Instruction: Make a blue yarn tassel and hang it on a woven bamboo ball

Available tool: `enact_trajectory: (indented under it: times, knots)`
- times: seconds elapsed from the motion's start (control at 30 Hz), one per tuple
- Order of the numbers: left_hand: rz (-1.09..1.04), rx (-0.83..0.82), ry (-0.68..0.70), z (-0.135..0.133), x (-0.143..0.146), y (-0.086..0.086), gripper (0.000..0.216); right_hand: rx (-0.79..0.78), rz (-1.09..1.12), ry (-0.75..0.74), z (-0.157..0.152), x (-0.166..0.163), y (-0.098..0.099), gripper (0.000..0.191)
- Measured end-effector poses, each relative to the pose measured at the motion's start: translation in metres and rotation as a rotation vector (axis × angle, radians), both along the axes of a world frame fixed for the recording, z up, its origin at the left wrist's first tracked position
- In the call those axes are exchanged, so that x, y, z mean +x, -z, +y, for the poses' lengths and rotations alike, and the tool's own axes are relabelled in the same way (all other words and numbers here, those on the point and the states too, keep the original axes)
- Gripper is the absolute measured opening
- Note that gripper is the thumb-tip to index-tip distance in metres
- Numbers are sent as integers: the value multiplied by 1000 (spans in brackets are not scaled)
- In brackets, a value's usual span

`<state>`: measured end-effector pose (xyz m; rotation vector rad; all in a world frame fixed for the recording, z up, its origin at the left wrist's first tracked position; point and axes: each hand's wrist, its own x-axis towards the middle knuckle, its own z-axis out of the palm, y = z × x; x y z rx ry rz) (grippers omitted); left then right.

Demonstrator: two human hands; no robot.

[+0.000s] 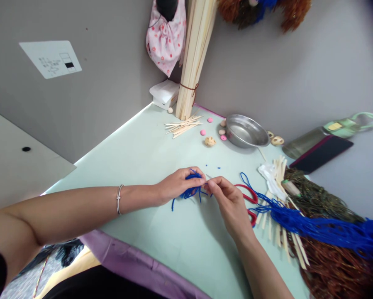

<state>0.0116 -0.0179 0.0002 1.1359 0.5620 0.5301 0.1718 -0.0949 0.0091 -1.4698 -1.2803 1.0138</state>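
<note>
My left hand [176,182] is closed round a small bundle of blue yarn [191,192], with loose ends hanging below the fingers. Close beside it, my right hand [228,197] pinches at the bundle's edge, seemingly on a blue strand; the fingertips hide most of it. Red-handled scissors [250,194] lie on the table behind my right hand, which covers their middle. A grey pointed tip shows just above the right fingers. Tiny blue scraps [219,167] lie beyond my hands. A long blue yarn hank [310,222] stretches off to the right.
A metal bowl [247,132] stands at the back among pink beads [203,132] and a woven ball [210,141]. Thin sticks [183,126] lie near a tall bundle of wooden strips [194,62]. Brown yarn [335,270], a dark phone [323,153] and a bottle [307,141] are at the right.
</note>
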Motion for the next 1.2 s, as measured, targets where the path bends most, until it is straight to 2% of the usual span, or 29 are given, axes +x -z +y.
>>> enact_trajectory:
  times: [0.13,0.27,0.57,0.77,1.0,1.2]
  knots:
    - [0,-52,-27,0,1,2,18,1,64,76,1,2,3,17]
    - [-23,-74,-16,0,1,1,18,-12,108,69,2,1,4,16]
    - [61,19,34,2,-1,0,12,-20,49,25,0,-4,2,12]
    - [1,-162,-23,0,2,-2,13,-49,43,24,-1,-5,0,11]
    - [-4,-102,62,1,-1,-1,26,-61,93,32,0,-2,4,10]
    - [-130,-292,74,3,0,-1,27,-83,142,10,0,-4,3,12]
